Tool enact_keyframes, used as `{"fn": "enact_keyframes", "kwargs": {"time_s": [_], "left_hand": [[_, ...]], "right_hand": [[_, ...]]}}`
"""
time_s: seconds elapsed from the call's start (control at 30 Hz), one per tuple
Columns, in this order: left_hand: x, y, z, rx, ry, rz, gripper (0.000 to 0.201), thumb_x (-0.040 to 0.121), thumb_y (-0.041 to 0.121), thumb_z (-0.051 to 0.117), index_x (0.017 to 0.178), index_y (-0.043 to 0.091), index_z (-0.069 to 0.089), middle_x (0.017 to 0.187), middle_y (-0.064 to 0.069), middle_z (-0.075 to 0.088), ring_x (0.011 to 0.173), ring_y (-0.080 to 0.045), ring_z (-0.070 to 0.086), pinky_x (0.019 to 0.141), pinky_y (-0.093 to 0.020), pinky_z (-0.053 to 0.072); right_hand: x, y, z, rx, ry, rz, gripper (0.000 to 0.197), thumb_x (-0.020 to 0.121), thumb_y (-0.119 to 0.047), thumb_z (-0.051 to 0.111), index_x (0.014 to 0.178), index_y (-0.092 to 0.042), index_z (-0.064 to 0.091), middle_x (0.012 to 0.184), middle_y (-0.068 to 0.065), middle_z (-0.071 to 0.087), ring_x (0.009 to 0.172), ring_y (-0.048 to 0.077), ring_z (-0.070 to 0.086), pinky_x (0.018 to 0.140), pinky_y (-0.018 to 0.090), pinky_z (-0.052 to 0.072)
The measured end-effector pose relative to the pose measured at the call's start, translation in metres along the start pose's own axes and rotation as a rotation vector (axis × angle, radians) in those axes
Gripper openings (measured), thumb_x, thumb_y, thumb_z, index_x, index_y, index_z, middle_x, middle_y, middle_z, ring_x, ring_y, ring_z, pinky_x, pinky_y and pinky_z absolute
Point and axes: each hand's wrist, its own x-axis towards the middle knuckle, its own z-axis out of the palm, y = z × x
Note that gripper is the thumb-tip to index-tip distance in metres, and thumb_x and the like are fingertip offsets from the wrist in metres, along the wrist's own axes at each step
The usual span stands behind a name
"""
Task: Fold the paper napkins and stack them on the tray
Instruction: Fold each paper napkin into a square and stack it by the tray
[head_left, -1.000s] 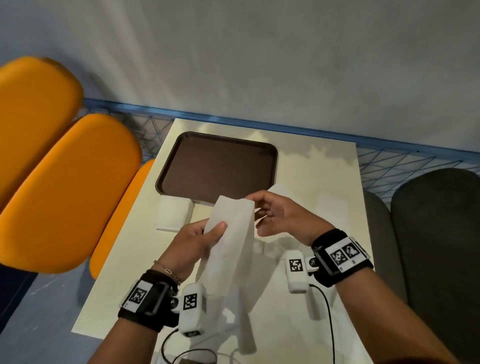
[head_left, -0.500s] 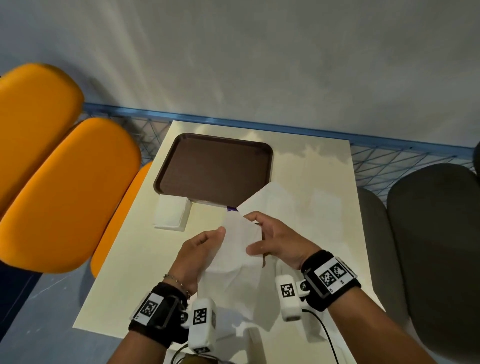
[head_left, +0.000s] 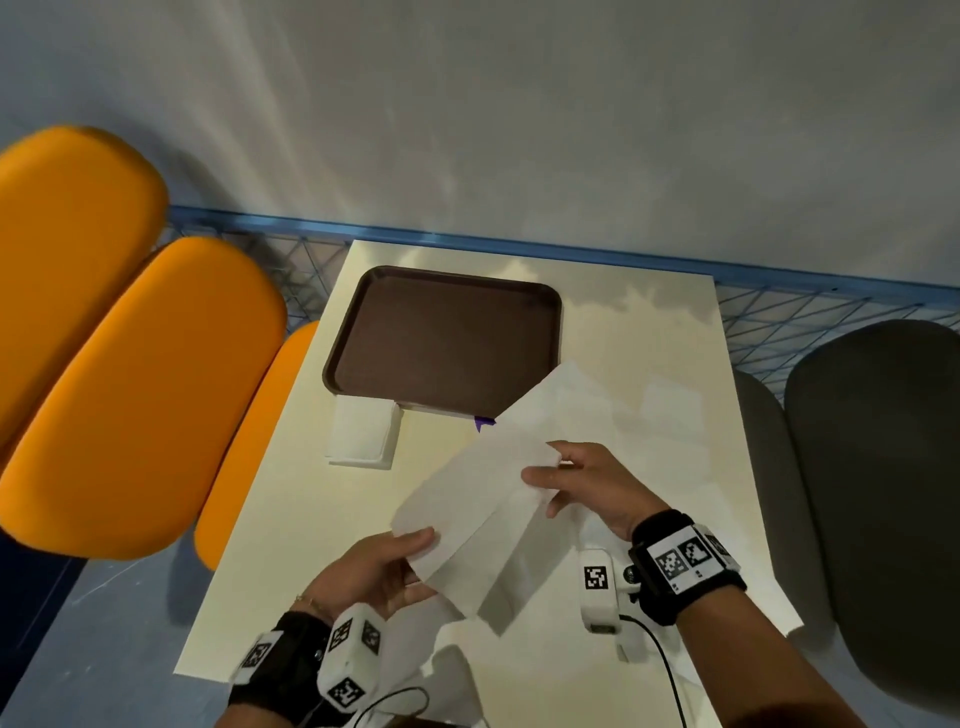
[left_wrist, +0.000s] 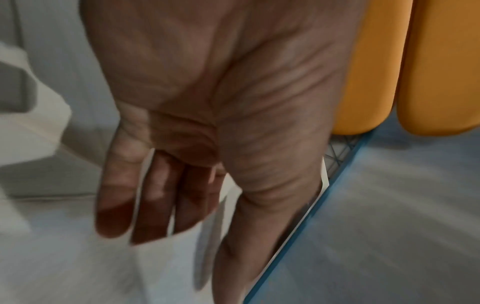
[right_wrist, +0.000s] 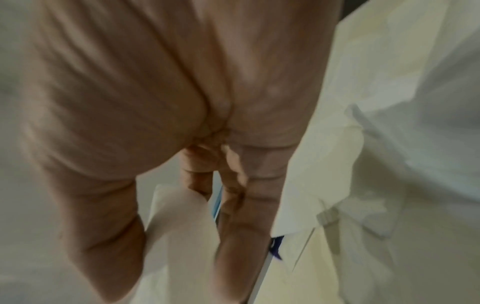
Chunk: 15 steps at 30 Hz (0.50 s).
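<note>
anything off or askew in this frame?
Minor only: the napkin held between left hand and right hand sits diagonal, and a loose sheet overlaps the near corner of the tray. No damage.

Both forearms are bare, with no sleeves in the head view. The left hand (head_left: 374, 571) has a thin chain bracelet (head_left: 311, 603) at the wrist, just ahead of a black wrist strap (head_left: 285, 660) bearing a white square-coded tag. A white camera block (head_left: 353, 660) with black coded squares is fixed to that strap. The right hand (head_left: 597, 488) has a matching black band (head_left: 680, 566) with two coded tags, a white camera block (head_left: 597, 587) beside it, and a black cable (head_left: 660, 660) running from the block.
</note>
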Motion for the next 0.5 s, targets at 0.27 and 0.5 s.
{"fn": "enact_keyframes", "kwargs": {"time_s": [0.27,0.5], "left_hand": [[0.005,0.013,-0.006,0.024,0.136,0.211,0.087,0.084,0.018,0.082,0.156,0.034,0.037,0.123,-0.008,0.076,0.112,-0.029,0.074,0.088,-0.042,0.062],[0.003,0.016,-0.001,0.661,0.179,0.414,0.08,0.053,0.045,0.104,0.121,0.059,0.066,0.134,0.018,0.066,0.116,-0.009,0.068,0.096,-0.029,0.057]], "right_hand": [[0.015,0.009,0.01,-0.338,0.218,-0.155,0.009,0.083,-0.033,0.09,0.09,-0.029,0.085,0.12,-0.025,0.071,0.098,0.007,0.073,0.091,0.031,0.055],[0.019,0.006,0.027,-0.385,0.231,-0.241,0.015,0.087,-0.027,0.086,0.1,-0.021,0.081,0.112,-0.014,0.074,0.097,0.011,0.071,0.094,0.035,0.056]]}}
